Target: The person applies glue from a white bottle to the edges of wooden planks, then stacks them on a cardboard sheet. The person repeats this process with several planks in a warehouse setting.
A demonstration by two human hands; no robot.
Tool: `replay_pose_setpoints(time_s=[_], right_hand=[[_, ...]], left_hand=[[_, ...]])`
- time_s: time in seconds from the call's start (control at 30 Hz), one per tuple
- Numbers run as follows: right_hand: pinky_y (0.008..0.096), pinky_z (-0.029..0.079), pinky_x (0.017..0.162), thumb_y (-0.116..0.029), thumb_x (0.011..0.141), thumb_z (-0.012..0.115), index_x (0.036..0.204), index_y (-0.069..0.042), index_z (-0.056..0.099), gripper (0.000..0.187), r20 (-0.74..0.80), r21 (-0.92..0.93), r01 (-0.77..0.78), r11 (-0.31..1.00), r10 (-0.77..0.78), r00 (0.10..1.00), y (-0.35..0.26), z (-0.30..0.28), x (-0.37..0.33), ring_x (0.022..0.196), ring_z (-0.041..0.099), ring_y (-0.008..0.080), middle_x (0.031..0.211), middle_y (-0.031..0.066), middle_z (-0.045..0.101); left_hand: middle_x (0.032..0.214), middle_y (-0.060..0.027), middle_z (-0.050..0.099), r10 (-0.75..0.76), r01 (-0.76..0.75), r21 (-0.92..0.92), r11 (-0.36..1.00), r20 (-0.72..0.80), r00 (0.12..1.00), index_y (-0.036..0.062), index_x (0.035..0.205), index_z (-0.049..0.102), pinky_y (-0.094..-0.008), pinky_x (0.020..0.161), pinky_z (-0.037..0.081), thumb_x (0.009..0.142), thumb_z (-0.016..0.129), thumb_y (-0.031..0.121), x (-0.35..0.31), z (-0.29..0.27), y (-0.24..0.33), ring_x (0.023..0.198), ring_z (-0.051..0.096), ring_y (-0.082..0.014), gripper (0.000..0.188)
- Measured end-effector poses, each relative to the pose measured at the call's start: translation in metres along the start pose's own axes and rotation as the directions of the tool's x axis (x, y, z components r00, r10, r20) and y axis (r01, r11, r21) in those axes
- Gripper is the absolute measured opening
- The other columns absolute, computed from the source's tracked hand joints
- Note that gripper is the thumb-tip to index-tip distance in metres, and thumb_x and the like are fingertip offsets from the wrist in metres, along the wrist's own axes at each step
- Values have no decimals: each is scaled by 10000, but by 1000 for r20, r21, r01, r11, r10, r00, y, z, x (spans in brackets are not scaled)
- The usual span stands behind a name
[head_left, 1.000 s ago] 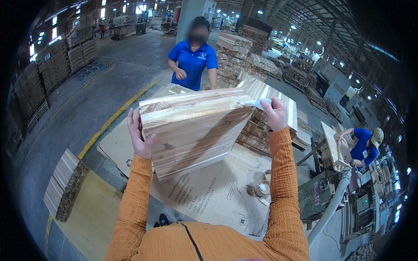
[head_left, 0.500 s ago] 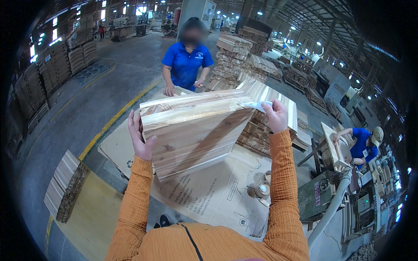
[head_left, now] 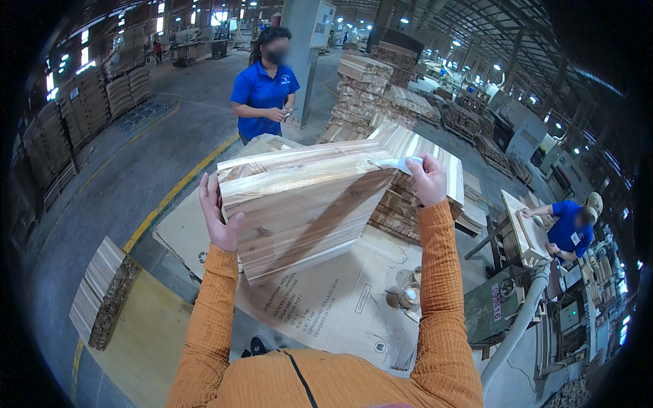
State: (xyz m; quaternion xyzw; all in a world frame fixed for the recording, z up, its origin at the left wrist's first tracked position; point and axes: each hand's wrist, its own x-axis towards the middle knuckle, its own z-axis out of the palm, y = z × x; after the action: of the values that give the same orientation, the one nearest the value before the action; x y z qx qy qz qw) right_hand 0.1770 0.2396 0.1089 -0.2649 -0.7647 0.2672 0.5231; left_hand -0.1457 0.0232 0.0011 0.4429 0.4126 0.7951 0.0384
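Observation:
In front of me a pale wooden panel (head_left: 299,228) stands tilted on edge, its broad face toward me and its long top edge upward. My left hand (head_left: 221,216) grips its left end, thumb on the near face and fingers round the side. My right hand (head_left: 430,180) pinches a small white tapered applicator (head_left: 398,164). The tip of the applicator touches or nearly touches the top edge near the right corner; which kind of applicator it is I cannot make out. More wood shows just behind the top edge.
Printed cardboard (head_left: 326,299) covers the work surface. A small white-topped container (head_left: 410,295) sits at its right. Stacked boards (head_left: 401,211) stand behind the panel; another stack (head_left: 105,292) lies at left. A co-worker (head_left: 265,95) stands across, another (head_left: 568,228) works far right.
The co-worker across has straightened and moved back and left, hands now off the table and together. The co-worker at right has shifted slightly. My hands and the panel have barely moved.

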Motion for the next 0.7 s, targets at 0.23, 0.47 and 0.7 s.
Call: replay_pose_setpoints(time_s=[0.23, 0.47, 0.7], right_hand=[[193, 354, 522, -176, 843, 630, 833, -1, 591, 180, 15, 96, -22, 995, 21, 1000, 2, 2, -3, 595, 445, 27, 673, -33, 534], [192, 349, 507, -184, 846, 625, 815, -2, 587, 188, -14, 154, -31, 988, 33, 999, 4, 4, -5, 571, 446, 29, 656, -32, 531], [193, 352, 499, -189, 847, 624, 805, -4, 584, 195, -23, 148, -21, 989, 24, 999, 7, 4, -5, 565, 457, 32, 653, -25, 540]], left_hand=[[1380, -224, 322, 5, -5, 15, 1000, 2, 1000, 60, 1427, 103, -381, 1054, 262, 611, 715, 484, 0, -1, -1, 1261, 365, -295, 1105], [1380, -215, 323, -1, 1, 11, 1000, 4, 1000, 63, 1426, 102, -382, 1049, 269, 609, 726, 500, 0, -1, 1, 1261, 362, -292, 1118], [1379, -201, 329, -1, 1, 10, 1000, -1, 1000, 56, 1424, 98, -381, 1049, 268, 607, 734, 519, -1, -1, 4, 1258, 364, -283, 1134]])
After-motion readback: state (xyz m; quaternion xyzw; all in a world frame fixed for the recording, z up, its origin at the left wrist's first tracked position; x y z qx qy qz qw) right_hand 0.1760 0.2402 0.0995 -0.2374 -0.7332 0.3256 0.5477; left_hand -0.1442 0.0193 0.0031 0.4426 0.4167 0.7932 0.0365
